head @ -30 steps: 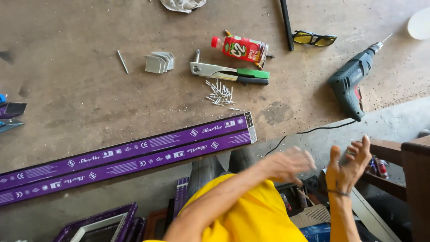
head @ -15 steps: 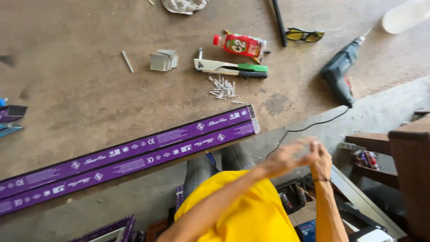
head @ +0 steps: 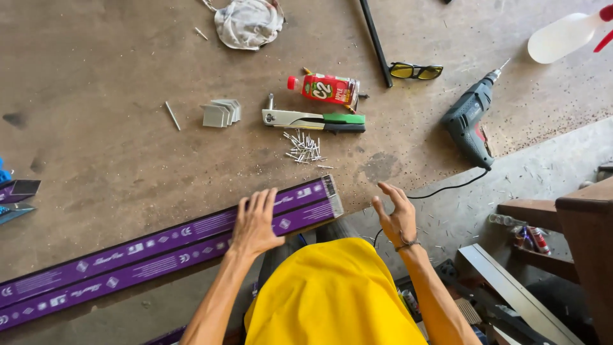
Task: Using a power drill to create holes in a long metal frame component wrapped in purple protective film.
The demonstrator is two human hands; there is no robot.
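A yellow garment [head: 332, 294] is hiding the person's body, and the long purple profile [head: 159, 246] is running off the left edge. The left hand [head: 255, 223] is lying flat, fingers spread, on the profile's right end, gripping nothing. The right hand [head: 396, 217] is hovering just beside that end, open and empty.

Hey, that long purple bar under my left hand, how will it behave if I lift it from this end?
The purple bar looks rigid, like wrapped metal profile, so it probably won't flop. It runs far past your left hand, so lifting by this end will likely feel unbalanced and the far end may drag. Its glossy wrap could be slippery.
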